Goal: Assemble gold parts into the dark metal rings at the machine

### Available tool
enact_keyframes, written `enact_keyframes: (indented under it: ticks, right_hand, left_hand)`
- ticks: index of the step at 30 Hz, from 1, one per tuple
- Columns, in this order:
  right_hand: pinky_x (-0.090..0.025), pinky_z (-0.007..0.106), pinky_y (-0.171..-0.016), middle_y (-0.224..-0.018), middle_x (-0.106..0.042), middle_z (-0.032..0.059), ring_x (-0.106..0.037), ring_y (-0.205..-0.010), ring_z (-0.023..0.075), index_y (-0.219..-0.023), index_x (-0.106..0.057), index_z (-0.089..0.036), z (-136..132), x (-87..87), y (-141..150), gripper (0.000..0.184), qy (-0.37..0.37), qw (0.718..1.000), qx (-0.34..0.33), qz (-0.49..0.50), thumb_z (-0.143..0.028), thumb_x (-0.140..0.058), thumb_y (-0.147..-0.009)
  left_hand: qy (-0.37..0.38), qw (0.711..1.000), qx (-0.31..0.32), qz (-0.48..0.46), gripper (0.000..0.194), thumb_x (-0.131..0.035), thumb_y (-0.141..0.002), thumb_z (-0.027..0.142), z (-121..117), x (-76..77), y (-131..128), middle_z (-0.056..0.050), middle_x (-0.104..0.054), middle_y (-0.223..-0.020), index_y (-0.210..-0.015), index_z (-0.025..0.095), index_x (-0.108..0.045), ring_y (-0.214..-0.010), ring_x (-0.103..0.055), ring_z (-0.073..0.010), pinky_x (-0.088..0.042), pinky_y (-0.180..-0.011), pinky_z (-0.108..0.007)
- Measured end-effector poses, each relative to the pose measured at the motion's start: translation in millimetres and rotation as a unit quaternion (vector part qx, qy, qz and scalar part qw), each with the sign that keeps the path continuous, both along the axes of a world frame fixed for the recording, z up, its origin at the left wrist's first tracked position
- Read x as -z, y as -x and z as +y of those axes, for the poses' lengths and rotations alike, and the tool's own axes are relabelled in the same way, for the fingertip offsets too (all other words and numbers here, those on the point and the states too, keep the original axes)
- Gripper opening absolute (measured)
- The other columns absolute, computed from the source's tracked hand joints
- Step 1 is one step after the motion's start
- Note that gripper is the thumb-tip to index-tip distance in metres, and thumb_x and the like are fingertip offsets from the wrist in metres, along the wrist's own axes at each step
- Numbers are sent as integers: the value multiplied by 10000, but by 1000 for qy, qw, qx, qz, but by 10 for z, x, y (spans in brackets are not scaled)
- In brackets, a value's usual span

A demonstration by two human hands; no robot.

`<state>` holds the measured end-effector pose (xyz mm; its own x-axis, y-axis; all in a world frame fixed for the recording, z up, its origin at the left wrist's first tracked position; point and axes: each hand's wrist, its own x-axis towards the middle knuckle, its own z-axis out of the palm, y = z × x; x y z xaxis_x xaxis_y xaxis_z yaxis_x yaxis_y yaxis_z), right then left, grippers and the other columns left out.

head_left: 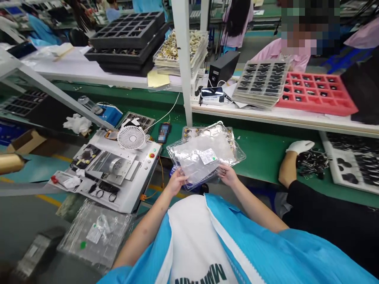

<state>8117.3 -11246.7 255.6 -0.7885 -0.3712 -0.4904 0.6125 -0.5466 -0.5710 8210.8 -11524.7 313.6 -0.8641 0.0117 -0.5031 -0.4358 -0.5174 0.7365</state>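
Observation:
My left hand (176, 182) and my right hand (227, 174) both grip the near edge of a stack of clear plastic trays (233, 152), holding it above the green bench mat. A translucent plastic bag (195, 157) with a small white label (207, 156) lies on top of the stack. Gold-coloured parts show faintly through the plastic at the far corners. The bag hides most of what lies beneath it.
To the left stands a white machine (148, 152) with a small fan (131, 137). Another clear bag (94, 232) lies on the floor. To the right, a co-worker's white-gloved hand (299, 146) is beside dark loose parts (310, 163). A white shelf (266, 114) holds a red tray (316, 94).

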Motion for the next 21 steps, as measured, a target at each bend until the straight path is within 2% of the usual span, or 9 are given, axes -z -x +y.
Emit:
enact_keyframes:
  ticks: [2, 5, 7, 9, 11, 13, 14, 17, 21]
  right_hand:
    - [-223, 137, -352, -502, -273, -112, -176, -441, 49, -753, -496, -225, 210, -32, 64, 346, 5, 1000, 19, -3, -215, -819, -630]
    - [-246, 143, -350, -514, -297, -103, -202, -441, 60, -802, -526, -234, 637, -64, 166, 275, 7, 997, 75, -10, -175, -762, -675]
    - [-248, 151, -342, -518, -294, -90, -231, -434, 66, -754, -483, -232, 980, -71, 226, 272, 1, 993, 118, -18, -151, -734, -688]
    - [-247, 159, -331, -521, -274, -80, -255, -427, 68, -685, -394, -229, 1321, -67, 265, 350, -7, 987, 161, -21, -132, -730, -689]
    - [-270, 165, -332, -523, -254, -79, -262, -425, 65, -653, -323, -229, 1608, -51, 276, 432, -6, 980, 198, -18, -110, -738, -679]
    - [-303, 168, -342, -520, -253, -81, -260, -428, 61, -643, -295, -225, 1810, -21, 265, 469, 7, 975, 222, -16, -91, -744, -664]
    - [-319, 168, -349, -519, -260, -81, -262, -431, 59, -641, -288, -224, 1879, 2, 253, 479, 13, 973, 229, -20, -87, -746, -659]
    - [-335, 169, -355, -518, -283, -80, -273, -433, 55, -637, -279, -221, 2008, 98, 209, 492, 16, 970, 241, -42, -86, -752, -653]
    - [-323, 171, -350, -512, -278, -76, -275, -422, 56, -640, -283, -218, 2141, 248, 177, 474, -10, 964, 261, -57, -91, -737, -681]
  left_hand:
    - [8, 1000, 30, -2, 692, -935, -597, 175, 133, 6, 177, -55, -760, -1156, -1214, 232, -628, -970, -761, -248, -634, -725, -319]
    - [39, 994, 99, 24, 666, -952, -641, 283, 330, 14, 465, -112, -730, -1255, -1229, 221, -644, -1148, -721, -307, -623, -888, -414]
    - [133, 979, 136, 76, 638, -959, -649, 324, 456, 20, 683, -143, -700, -1322, -1211, 216, -678, -1285, -650, -338, -544, -1067, -493]
    - [291, 930, 166, 149, 639, -962, -654, 315, 583, 47, 915, -164, -637, -1446, -1232, 223, -704, -1450, -512, -355, -366, -1245, -530]
    - [437, 847, 209, 218, 716, -955, -668, 273, 713, 112, 1140, -163, -508, -1604, -1329, 232, -683, -1586, -316, -354, -143, -1333, -540]
    - [527, 769, 264, 249, 899, -971, -626, 217, 832, 216, 1329, -174, -365, -1702, -1451, 222, -613, -1643, -144, -374, 41, -1323, -585]
    - [556, 740, 286, 247, 983, -980, -601, 199, 880, 277, 1401, -187, -319, -1722, -1496, 216, -575, -1649, -92, -395, 103, -1300, -619]
    - [611, 690, 318, 222, 1041, -961, -644, 228, 942, 445, 1513, -207, -258, -1742, -1574, 220, -493, -1647, -14, -432, 186, -1236, -692]
    - [629, 666, 327, 230, 914, -862, -780, 254, 839, 533, 1503, -185, -253, -1750, -1601, 244, -462, -1647, -16, -433, 175, -1234, -704]
